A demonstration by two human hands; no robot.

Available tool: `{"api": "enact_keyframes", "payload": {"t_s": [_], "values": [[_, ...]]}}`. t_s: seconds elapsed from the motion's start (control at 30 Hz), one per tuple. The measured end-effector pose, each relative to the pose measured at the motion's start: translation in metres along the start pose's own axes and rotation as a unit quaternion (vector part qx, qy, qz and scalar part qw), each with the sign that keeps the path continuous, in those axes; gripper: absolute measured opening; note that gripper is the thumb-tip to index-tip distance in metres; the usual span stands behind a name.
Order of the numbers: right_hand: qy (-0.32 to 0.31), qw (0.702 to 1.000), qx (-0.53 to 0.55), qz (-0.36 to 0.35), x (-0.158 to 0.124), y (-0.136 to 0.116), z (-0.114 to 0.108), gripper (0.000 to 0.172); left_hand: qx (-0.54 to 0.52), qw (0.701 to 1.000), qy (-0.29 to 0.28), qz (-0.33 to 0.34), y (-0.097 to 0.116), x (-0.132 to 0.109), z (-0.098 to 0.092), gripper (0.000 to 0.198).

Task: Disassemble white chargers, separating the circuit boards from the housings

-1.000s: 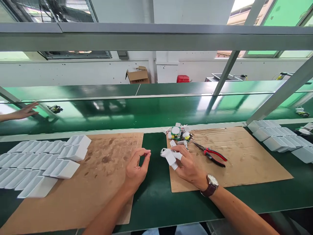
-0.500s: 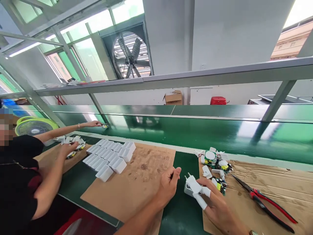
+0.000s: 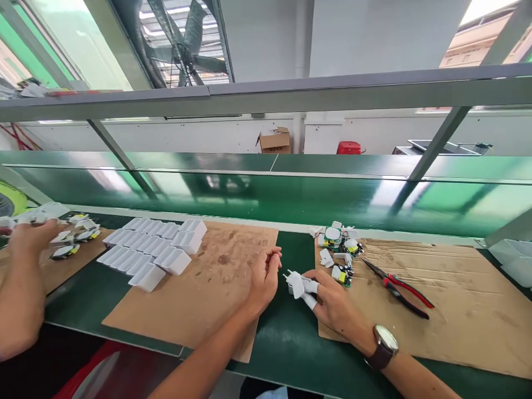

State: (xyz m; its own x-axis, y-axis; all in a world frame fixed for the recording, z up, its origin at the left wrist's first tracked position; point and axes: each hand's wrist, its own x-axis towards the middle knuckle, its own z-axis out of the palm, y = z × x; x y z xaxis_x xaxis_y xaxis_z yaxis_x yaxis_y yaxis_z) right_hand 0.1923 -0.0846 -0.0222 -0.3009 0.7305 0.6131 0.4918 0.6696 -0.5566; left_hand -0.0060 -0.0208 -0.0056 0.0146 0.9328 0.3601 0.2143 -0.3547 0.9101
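Note:
My right hand (image 3: 328,296), with white covers on its thumb and a finger, grips a white power plug (image 3: 296,284) whose metal pins point up and left. Just left of it, my left hand (image 3: 265,277) is closed with curled fingers over the edge of a brown cardboard sheet (image 3: 233,277); whatever may be inside is hidden. Rows of white open plastic housings (image 3: 145,249) stand on that sheet's left side. Beyond my right hand lie several small circuit boards (image 3: 343,274) with white and yellow parts. Red-and-black long-nose pliers (image 3: 397,288) rest to the right.
A second cardboard sheet (image 3: 453,293) lies under the pliers. At far left a co-worker's hand (image 3: 35,238) handles white parts beside more boards (image 3: 68,249). A grey shelf beam (image 3: 291,100) crosses above the green bench (image 3: 257,194). Clear plastic boxes (image 3: 515,257) stand at the right edge.
My view has swung right and down, so the bench things sit further left and higher. My right hand still holds the plug near my closed left hand. The co-worker's outstretched arm is out of view.

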Motion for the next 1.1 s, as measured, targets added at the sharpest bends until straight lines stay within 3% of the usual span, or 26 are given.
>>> {"api": "enact_keyframes", "payload": {"t_s": [0.1,0.2,0.3,0.4,0.47,0.53,0.67,0.77,1.1], "values": [[-0.005,1.000,0.009,0.021,0.000,0.002,0.001,0.031,-0.004,1.000,-0.013,-0.004,0.002,0.002,0.000,0.031],[0.029,0.997,0.049,0.042,0.001,0.004,0.000,0.030,-0.018,0.999,-0.044,-0.021,0.006,0.004,-0.002,0.039],[0.095,0.974,0.147,0.146,0.005,0.004,-0.006,0.020,-0.048,0.992,-0.105,-0.047,0.008,0.006,-0.005,0.049],[0.143,0.895,0.313,0.285,0.012,0.001,-0.014,0.029,-0.071,0.972,-0.218,-0.043,0.008,0.004,-0.005,0.071],[0.135,0.832,0.414,0.345,0.017,-0.004,-0.018,0.037,-0.074,0.953,-0.289,-0.046,0.009,0.000,-0.003,0.092],[0.116,0.780,0.488,0.374,0.021,-0.010,-0.019,0.039,-0.065,0.943,-0.322,-0.056,0.010,-0.004,0.000,0.101],[0.101,0.705,0.582,0.391,0.024,-0.018,-0.018,0.038,-0.042,0.952,-0.301,-0.038,0.012,-0.008,0.006,0.087],[0.105,0.676,0.608,0.403,0.023,-0.018,-0.016,0.035,-0.055,0.953,-0.296,-0.024,0.012,-0.005,0.007,0.075],[0.107,0.662,0.619,0.409,0.021,-0.015,-0.016,0.035,-0.069,0.954,-0.288,-0.053,0.018,-0.005,0.007,0.068]]}}
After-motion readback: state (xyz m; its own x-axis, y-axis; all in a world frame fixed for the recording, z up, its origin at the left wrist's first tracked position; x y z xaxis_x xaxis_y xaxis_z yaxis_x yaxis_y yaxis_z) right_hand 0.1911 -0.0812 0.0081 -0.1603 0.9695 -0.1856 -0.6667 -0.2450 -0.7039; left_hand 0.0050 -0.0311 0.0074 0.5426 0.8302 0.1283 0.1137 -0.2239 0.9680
